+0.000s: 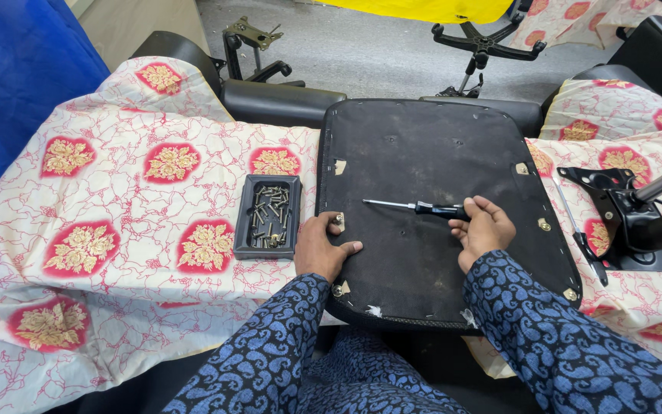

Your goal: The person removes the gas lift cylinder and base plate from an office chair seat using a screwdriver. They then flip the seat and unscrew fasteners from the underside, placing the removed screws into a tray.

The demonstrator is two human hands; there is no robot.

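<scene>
A black-handled screwdriver (423, 207) with a thin bright metal shaft lies level just above the middle of the frame, its tip pointing toward the left; the right hand (483, 230) holds it, fingers curled tight round the handle. It hovers over or rests on the underside of a chair seat (423, 153), a broad rounded-corner panel covered in matte black felt-like fabric, stapled along the rim, with small pale torn patches where brass-coloured fittings show near the edges. The left hand (322, 247) lies on the seat's left edge, palm down, fingers loosely curled beside one such fitting, closed on nothing that can be seen. Both forearms wear dark blue sleeves (561, 337) in a paisley print. Just left of the seat sits a small rectangular black plastic tray (267, 215) holding a loose heap of dull metal screws and bolts. Everything rests on a table draped in a cream cloth (116, 199) veined with red lines and printed with red hexagons bearing gold flowers. At the right edge of the frame lies a black metal chair mechanism (630, 218) with a plate, a lever and a grey cylinder. Along the top, on the grey floor, stand a star-shaped chair base (484, 42) and another metal bracket (250, 38); a blue sheet (17, 77) fills the upper left.
</scene>
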